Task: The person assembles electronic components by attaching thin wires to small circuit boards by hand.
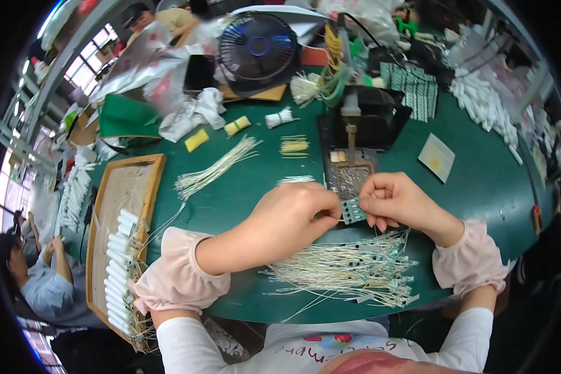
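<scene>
White fabric of a printed shirt is seen at the bottom of the frame, with pink sleeve covers worn over both forearms. Near the centre, a small green circuit board is pinched at its right edge between the thumb and fingers of the right hand. Thumb and forefinger of the left hand are pressed together at the board's left edge; what is caught between them cannot be told. Just below the hands, a broad heap of pale wires with green pieces at its right end is spread on the green surface. Directly above the board, a square metal pan is set before a black machine. Short white wires are partly hidden behind the left hand, and yellow wires are laid out farther up. At left, white cylinders are lined up in a wooden-framed tray, beside which a long wire bundle is placed. A dark fan is stood at top centre.
</scene>
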A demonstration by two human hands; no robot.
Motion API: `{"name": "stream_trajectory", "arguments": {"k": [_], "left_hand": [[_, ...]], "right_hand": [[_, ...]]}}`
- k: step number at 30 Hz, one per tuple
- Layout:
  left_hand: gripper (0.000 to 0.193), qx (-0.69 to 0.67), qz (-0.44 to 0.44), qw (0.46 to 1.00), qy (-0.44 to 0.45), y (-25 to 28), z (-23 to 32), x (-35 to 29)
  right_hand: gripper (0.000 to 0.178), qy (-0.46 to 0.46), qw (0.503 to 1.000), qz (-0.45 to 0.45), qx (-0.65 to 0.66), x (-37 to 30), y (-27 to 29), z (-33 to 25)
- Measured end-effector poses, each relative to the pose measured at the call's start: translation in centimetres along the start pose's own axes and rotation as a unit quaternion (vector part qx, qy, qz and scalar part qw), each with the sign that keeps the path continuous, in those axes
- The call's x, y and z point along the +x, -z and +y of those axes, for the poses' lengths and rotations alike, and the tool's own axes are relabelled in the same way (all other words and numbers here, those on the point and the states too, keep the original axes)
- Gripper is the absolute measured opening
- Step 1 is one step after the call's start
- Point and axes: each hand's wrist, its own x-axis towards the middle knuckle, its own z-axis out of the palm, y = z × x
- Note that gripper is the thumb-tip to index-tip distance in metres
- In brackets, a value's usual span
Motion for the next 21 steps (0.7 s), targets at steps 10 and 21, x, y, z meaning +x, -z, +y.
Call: {"name": "stream_trajectory", "arguments": {"k": [10, 21], "left_hand": [[0.004, -0.131, 0.049, 0.986, 0.089, -1.5, -0.1, 1.3], [0.006, -0.187, 0.066, 0.976, 0.085, -3.0, -1.0, 0.9]], "right_hand": [[0.012, 0.034, 0.999, -0.008, -0.001, 0.4, 0.6, 0.5], [0.011, 0.072, 0.997, -0.013, 0.023, 0.1, -0.1, 1.3]]}}
